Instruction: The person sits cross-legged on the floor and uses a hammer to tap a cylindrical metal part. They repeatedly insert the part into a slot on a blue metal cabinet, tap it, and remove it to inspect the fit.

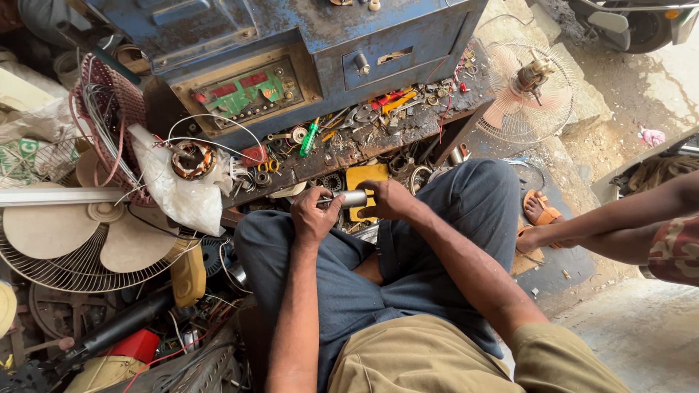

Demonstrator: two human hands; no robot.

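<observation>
- While both hands meet over the lap, the left hand (313,215) has its fingers curled tight around one end of a short metal cylinder (349,199).
- The right hand (384,200) clamps the cylinder's other end, fingers wrapped over the top.
- That cylinder lies level between the two fists, just near of the workbench (408,131) edge and in front of a yellow part (366,177).
- Blue trousers (466,204) cover the crossed legs under the hands; an olive shirt (437,356) fills the near edge.
- On the bench, far of the hands, lie a green screwdriver (309,138), pliers, washers and red wires.
- Behind it stands a blue machine (291,44) with a green circuit panel (244,93).
- Left of the hands, a wound motor coil (193,159) sits on white plastic, with a fan blade (95,233) on its wire guard below.
- Far right, a second fan guard (528,91) leans upright.
- At right, another person's arm (619,218) reaches toward a foot in an orange sandal (540,211).
</observation>
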